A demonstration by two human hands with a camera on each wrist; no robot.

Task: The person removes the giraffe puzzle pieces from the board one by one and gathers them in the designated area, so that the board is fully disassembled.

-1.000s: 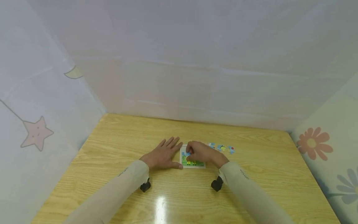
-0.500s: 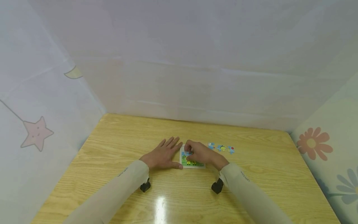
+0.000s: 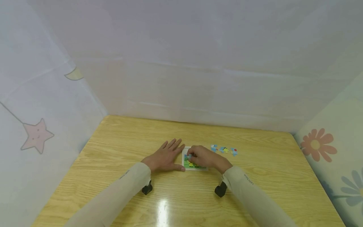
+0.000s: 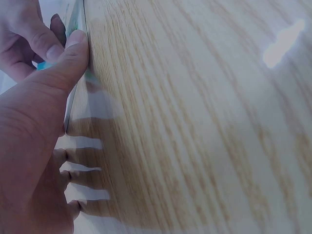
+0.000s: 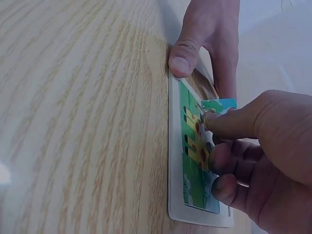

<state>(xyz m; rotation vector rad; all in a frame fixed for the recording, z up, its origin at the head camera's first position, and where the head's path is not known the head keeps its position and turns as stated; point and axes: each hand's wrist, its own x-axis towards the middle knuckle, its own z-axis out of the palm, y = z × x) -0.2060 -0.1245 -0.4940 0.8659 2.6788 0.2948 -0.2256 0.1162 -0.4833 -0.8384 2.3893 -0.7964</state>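
Beige sleeves lie nearest me, stretched across the wooden table to where both hands meet over the tray. My left hand is spread wide, fingers straight and apart, gripping nothing; its thumb touches the tray's near left corner, and its forefinger reaches the far left one. I judge that light bracing to be a weak point: if it lets up while the other side presses, the tray could skid on the smooth wood. My right hand is bent over the tray, with thumb and forefinger closed in a pinch on a teal piece, which stands tilted above the picture of yellow figures on green. Two other fingertips curl down close to that picture; whether they touch it I cannot tell. They might nudge what is already laid there if they dip. With so little of the piece in my pinch, it could twist or slip, and pressed down turned the wrong way, its edge could bend or ride up. Past that hand, to its right, three loose pieces lie in a row, near enough for a careless knuckle to scatter. Pale cloth closes off the far side.
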